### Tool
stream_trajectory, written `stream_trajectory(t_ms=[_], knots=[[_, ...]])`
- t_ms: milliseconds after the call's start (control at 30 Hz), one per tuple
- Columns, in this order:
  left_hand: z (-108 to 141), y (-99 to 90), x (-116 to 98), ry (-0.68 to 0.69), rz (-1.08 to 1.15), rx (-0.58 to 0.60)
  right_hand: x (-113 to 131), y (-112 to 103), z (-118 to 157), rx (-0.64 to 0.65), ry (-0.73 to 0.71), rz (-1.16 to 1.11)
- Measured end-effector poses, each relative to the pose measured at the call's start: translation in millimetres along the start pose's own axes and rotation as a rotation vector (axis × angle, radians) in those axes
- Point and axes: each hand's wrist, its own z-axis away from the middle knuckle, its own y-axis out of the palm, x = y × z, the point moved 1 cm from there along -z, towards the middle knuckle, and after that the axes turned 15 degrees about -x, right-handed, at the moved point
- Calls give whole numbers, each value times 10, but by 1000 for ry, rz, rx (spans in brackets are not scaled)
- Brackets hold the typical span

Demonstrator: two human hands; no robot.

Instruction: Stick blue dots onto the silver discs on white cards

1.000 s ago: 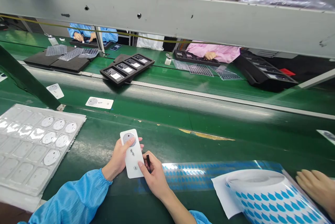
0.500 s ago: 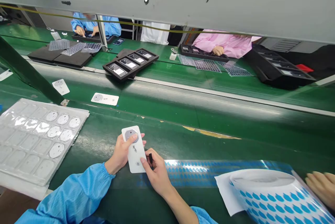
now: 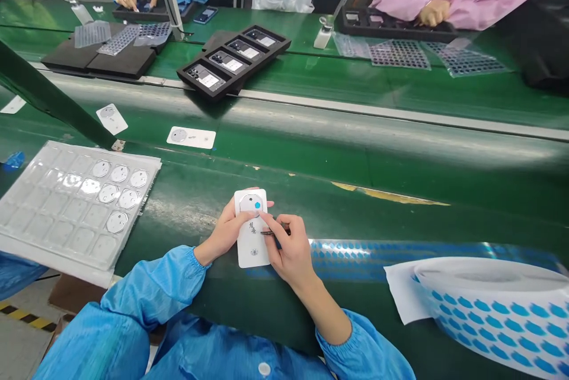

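Note:
A white card (image 3: 253, 252) with a round grey-white disc at its top is held upright over the green bench. My left hand (image 3: 227, 227) grips its left edge, thumb across the front just under the disc. A small blue dot (image 3: 258, 205) shows on the disc. My right hand (image 3: 288, 246) is at the card's right edge, its index fingertip at the disc's lower edge, with a thin dark tool (image 3: 269, 232) between its fingers. Right of my hands lies a clear strip with blue dots (image 3: 347, 255).
At left is a clear tray (image 3: 95, 214) with several round discs. A roll of blue stickers (image 3: 498, 315) stands at right. Two cards (image 3: 191, 137) lie beyond, under a slanted green post (image 3: 53, 95). Across the bench are a black phone tray (image 3: 233, 63) and people's hands.
The view has tilted down and shifted. My right fingers have moved from the card's lower right up to the disc, where a blue dot now shows. The other hand at far right has left view.

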Motion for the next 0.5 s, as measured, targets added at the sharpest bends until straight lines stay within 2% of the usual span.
stream_trajectory(t_ms=[133,333,400,500], knots=[[39,-4,9,51,-103,57,6,23,4,36,-5,65],[81,-1,19,233,-263,70,38,14,-10,28,-23,194],[87,10,16,210,-229,57,49,10,-11,21,2,190],[83,23,5,107,-128,38,76,3,-14,-29,37,62]])
